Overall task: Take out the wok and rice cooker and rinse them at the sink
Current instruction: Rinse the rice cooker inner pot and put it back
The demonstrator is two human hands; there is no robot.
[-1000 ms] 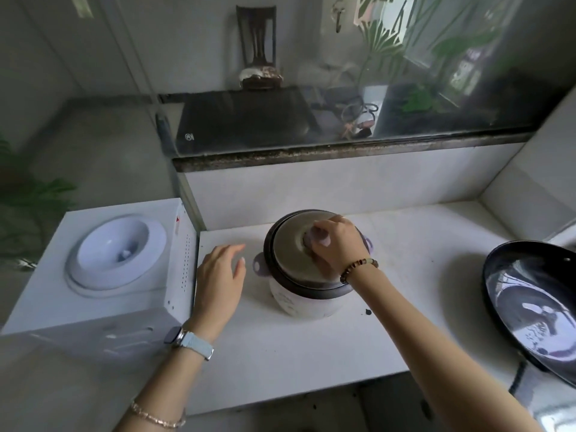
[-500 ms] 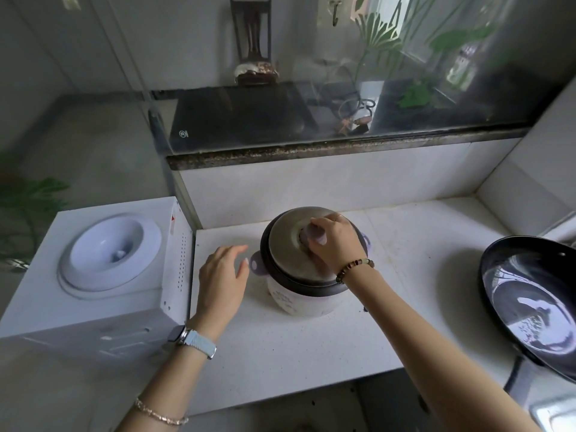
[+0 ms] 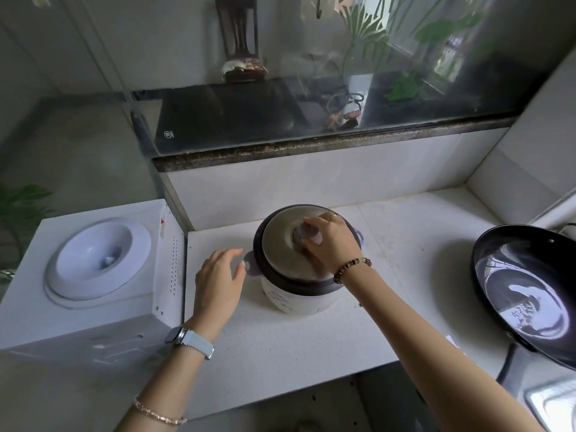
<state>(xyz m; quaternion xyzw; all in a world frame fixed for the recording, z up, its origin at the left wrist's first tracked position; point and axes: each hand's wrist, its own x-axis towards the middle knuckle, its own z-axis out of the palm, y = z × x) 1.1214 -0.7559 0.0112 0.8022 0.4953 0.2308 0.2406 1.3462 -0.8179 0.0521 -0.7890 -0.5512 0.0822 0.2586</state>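
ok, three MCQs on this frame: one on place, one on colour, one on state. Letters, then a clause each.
1. Where is the wok relative to the rice cooker?
A. right of it
B. left of it
C. on top of it

2. What colour is the cooker's side handle?
A. red
B. pale lilac
C. green

3. What is the right hand doing?
A. hanging idle and open
B. holding the wok
C. gripping the lid knob

Answers:
1 A: the wok is at the right edge of the view, while the cooker stands mid-counter.
2 B: the handle shows the same pale lilac as the knob.
3 C: the hand curls round the knob on top of the cooker.
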